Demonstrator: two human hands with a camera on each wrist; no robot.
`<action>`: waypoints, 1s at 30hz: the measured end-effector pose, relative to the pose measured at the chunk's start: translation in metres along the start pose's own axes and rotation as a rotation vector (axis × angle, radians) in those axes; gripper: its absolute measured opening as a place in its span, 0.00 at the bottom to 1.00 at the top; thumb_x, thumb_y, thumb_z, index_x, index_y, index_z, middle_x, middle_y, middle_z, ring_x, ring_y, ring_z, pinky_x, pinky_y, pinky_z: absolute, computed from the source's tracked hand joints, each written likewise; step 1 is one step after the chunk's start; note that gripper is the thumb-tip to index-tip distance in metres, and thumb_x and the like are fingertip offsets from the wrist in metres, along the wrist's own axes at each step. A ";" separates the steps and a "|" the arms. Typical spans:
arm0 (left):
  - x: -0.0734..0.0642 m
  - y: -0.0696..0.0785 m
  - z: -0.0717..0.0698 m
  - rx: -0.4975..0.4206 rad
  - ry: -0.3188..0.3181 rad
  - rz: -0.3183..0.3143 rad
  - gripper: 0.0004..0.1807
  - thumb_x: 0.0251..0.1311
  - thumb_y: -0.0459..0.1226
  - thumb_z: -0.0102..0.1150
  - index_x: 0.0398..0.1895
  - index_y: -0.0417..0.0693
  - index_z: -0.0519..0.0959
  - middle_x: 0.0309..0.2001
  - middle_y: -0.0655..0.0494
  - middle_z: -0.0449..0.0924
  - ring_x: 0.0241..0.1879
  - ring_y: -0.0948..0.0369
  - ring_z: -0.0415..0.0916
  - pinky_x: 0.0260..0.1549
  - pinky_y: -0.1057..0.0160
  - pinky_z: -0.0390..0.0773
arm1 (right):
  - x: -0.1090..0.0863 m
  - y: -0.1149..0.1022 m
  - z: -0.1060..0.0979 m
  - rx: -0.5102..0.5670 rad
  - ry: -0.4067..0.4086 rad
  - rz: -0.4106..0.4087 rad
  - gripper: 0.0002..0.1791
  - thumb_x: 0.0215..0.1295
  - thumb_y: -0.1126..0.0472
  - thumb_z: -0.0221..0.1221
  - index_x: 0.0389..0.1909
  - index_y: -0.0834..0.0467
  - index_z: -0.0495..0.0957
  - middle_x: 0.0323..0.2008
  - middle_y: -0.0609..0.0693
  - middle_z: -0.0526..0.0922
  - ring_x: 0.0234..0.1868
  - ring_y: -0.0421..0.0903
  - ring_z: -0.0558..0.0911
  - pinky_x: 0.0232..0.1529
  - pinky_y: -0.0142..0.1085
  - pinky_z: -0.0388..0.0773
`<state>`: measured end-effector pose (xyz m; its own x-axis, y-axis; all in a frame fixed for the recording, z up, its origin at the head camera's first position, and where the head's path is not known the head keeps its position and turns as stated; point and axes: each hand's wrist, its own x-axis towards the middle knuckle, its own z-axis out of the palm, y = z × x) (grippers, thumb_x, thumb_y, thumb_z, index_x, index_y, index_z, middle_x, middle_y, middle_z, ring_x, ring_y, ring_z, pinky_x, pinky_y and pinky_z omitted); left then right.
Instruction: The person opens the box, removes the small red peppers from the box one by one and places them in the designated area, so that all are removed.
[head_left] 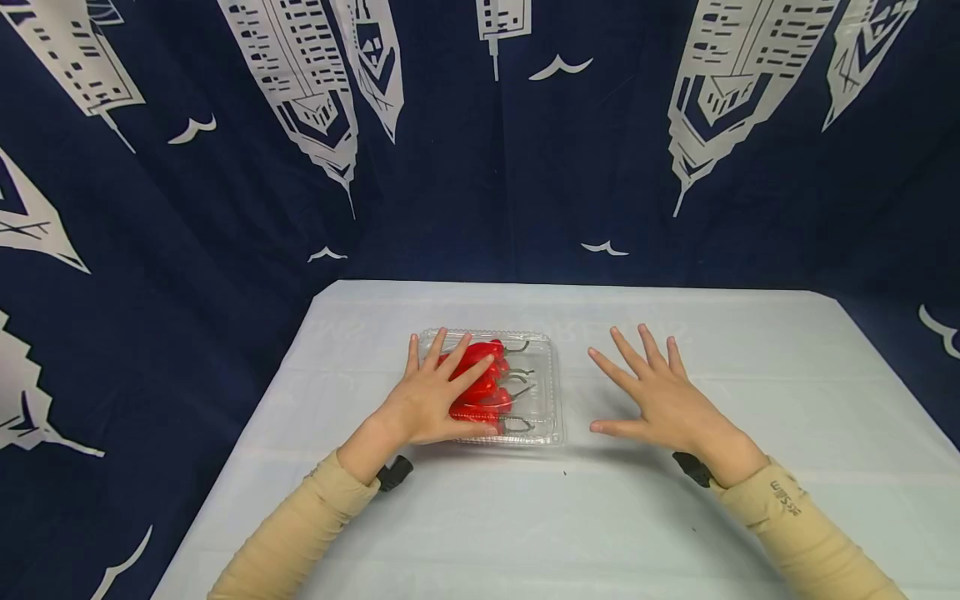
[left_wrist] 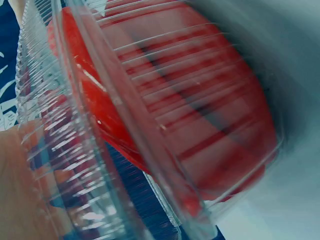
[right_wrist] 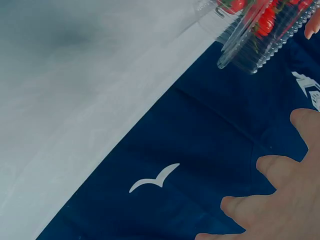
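A clear plastic clamshell box point(head_left: 551, 400) lies on the white table, with several red peppers point(head_left: 480, 392) with green stems inside it. Spread over the box's left part, my left hand point(head_left: 427, 404) has straight fingers and covers some of the peppers; whether it touches the lid I cannot tell. In the left wrist view the ridged box wall point(left_wrist: 165, 150) and red peppers point(left_wrist: 95, 95) fill most of the picture. To the right of the box, my right hand point(head_left: 667, 404) hovers with its fingers fanned out, holding nothing. The box's corner point(right_wrist: 240, 55) shows in the right wrist view.
The white table point(head_left: 600, 517) stretches out around the box. Behind it and on both sides hangs a dark blue cloth point(head_left: 465, 200) printed with white buildings and birds. Both wrists bear a small black device point(head_left: 393, 473).
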<state>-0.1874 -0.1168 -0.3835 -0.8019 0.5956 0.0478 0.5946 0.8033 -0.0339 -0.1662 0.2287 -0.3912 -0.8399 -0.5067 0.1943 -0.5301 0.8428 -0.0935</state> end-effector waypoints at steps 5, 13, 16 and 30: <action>-0.001 -0.001 -0.003 -0.023 0.043 0.007 0.51 0.47 0.78 0.34 0.73 0.66 0.48 0.74 0.49 0.40 0.70 0.40 0.31 0.60 0.35 0.27 | 0.001 -0.001 -0.002 0.024 -0.003 0.019 0.51 0.51 0.26 0.54 0.73 0.44 0.49 0.73 0.55 0.39 0.71 0.58 0.30 0.64 0.61 0.28; -0.007 -0.003 -0.009 -0.054 0.121 0.006 0.51 0.47 0.77 0.33 0.73 0.64 0.49 0.74 0.49 0.38 0.71 0.41 0.31 0.61 0.35 0.29 | 0.001 -0.003 -0.004 0.065 0.019 0.029 0.51 0.53 0.28 0.55 0.73 0.42 0.46 0.73 0.57 0.41 0.72 0.57 0.32 0.65 0.59 0.29; -0.010 -0.005 -0.013 -0.077 0.144 -0.008 0.51 0.48 0.77 0.34 0.73 0.64 0.49 0.74 0.49 0.36 0.71 0.41 0.30 0.62 0.35 0.30 | 0.002 -0.004 -0.005 0.081 0.038 0.024 0.50 0.54 0.29 0.56 0.73 0.43 0.46 0.73 0.57 0.42 0.72 0.56 0.33 0.65 0.57 0.27; -0.024 -0.019 -0.024 -0.318 0.243 -0.081 0.44 0.55 0.68 0.46 0.73 0.63 0.51 0.74 0.55 0.37 0.72 0.48 0.29 0.64 0.38 0.33 | 0.005 -0.007 -0.006 0.192 0.082 0.050 0.47 0.59 0.35 0.57 0.73 0.43 0.45 0.73 0.54 0.43 0.72 0.57 0.43 0.66 0.57 0.44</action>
<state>-0.1779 -0.1462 -0.3602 -0.8326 0.4818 0.2732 0.5487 0.7847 0.2883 -0.1658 0.2215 -0.3833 -0.8574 -0.4421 0.2633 -0.5073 0.8122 -0.2882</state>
